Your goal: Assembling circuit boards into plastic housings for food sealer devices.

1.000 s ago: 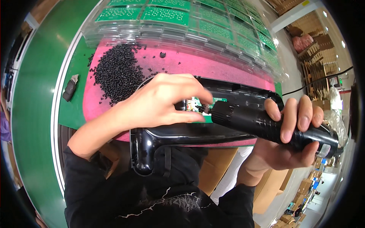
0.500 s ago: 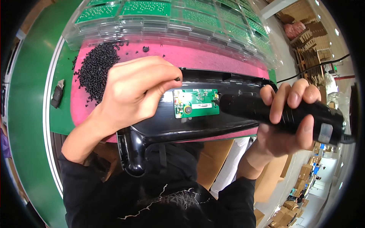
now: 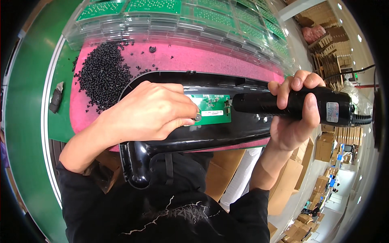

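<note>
A: What is nearest?

B: The right hand (image 3: 298, 107), wrapped firmly around a thick black cylindrical tool (image 3: 255, 103). The tool carries a pale label and has a ribbed cord end; its narrow front end points at the right edge of a green circuit board (image 3: 210, 107).

A: And the left hand (image 3: 154, 109)?

B: Well apart from the right, bent over the board's left end, thumb and forefinger close together. I can't tell whether they pinch anything.

A: How does the board look?

B: Rectangular, with a white sticker, tiny parts and a round dark component just beside those fingertips. It lies inside a glossy black housing (image 3: 202, 137), hollow side up, with a rounded stub jutting toward the person at the lower left.

A: What's underneath?

B: A pink mat (image 3: 231, 60) on a green tabletop (image 3: 60, 125). A heap of small black screws (image 3: 103, 73) covers the mat's left part, a few scattered loose.

A: Further off?

B: Stacked clear plastic trays (image 3: 158, 30) with more green boards. Out right, cardboard boxes (image 3: 324, 148) stand about a pale floor, and a reddish bundle (image 3: 312, 34) sits near the top.
</note>
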A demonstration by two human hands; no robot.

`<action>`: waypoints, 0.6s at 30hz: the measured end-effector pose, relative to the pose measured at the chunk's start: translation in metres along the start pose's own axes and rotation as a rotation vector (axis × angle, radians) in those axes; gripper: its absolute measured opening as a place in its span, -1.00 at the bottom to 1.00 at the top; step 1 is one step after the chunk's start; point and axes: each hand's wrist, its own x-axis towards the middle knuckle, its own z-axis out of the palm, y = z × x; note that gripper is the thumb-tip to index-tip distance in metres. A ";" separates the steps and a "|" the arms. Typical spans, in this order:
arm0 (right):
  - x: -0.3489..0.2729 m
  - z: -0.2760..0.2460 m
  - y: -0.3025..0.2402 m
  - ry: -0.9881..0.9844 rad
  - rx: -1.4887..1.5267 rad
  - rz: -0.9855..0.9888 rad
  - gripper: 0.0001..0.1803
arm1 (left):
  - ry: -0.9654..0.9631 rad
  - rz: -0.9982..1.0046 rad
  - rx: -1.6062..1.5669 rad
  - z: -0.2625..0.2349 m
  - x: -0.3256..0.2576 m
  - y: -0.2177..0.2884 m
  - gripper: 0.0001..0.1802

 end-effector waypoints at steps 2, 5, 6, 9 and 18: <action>0.001 0.000 0.002 0.005 0.003 0.006 -0.70 | -0.015 -0.003 0.010 0.000 -0.001 0.001 -0.84; 0.004 0.002 0.004 0.016 -0.011 0.031 -0.69 | -0.031 -0.029 0.015 -0.001 -0.001 -0.001 -0.84; 0.005 0.002 0.005 0.017 -0.025 0.044 -0.69 | -0.047 -0.043 0.020 -0.001 -0.001 -0.001 -0.83; 0.014 -0.001 0.006 -0.153 -0.043 0.073 -0.66 | -0.096 -0.109 0.014 -0.004 0.001 0.001 -0.81; 0.017 0.011 0.019 -0.136 -0.055 0.052 -0.66 | -0.149 -0.225 -0.011 -0.006 0.001 0.004 -0.71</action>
